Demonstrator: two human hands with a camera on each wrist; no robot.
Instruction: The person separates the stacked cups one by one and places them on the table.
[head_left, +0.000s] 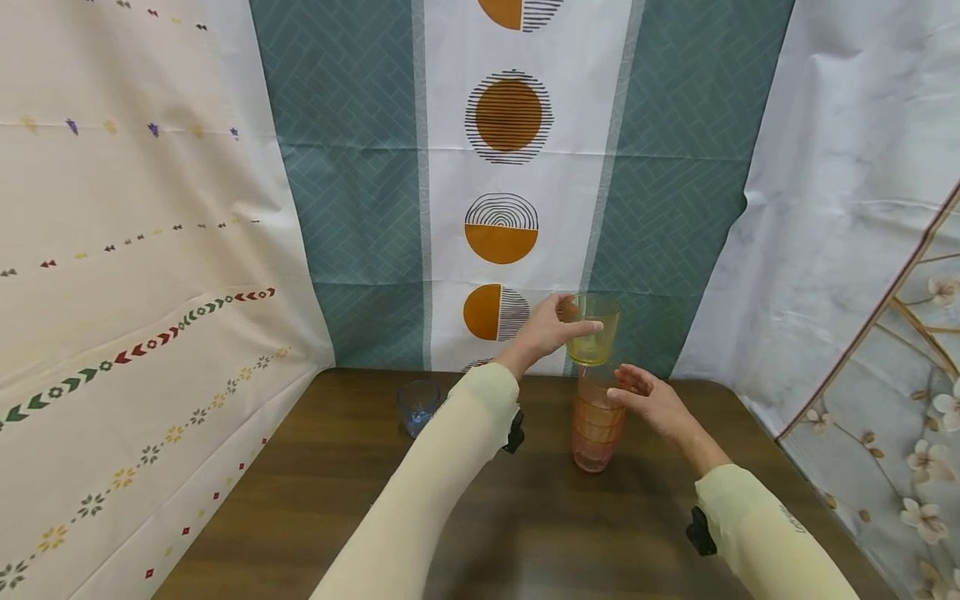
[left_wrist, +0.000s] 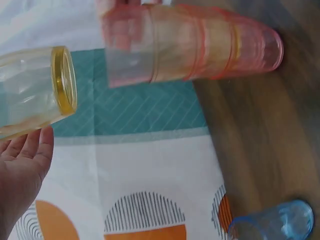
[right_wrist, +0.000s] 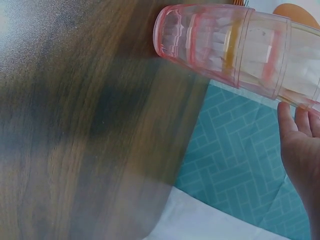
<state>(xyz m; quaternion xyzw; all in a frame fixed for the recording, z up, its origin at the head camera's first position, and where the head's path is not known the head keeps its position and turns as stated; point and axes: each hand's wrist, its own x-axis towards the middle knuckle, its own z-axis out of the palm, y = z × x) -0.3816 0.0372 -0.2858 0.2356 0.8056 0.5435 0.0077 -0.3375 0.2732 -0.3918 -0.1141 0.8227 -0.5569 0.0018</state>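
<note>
My left hand [head_left: 544, 330] grips a clear yellow glass [head_left: 596, 343], its thumb across the near side. Just below that glass, a tall stack of nested pink and yellow glasses [head_left: 596, 429] stands upright on the table. In the left wrist view the yellow glass [left_wrist: 27, 92] is apart from the stack [left_wrist: 175, 47], whose top one is pink. Beside the upper part of the stack is my right hand [head_left: 662, 408], its fingers extended. The right wrist view puts its fingertips [right_wrist: 285, 112] at the stack's side; whether they touch is unclear.
A blue glass [head_left: 417, 403] stands on the brown wooden table [head_left: 337, 467] at the back left, partly near my left forearm. Patterned cloths [head_left: 352, 208] hang behind the table and along both sides.
</note>
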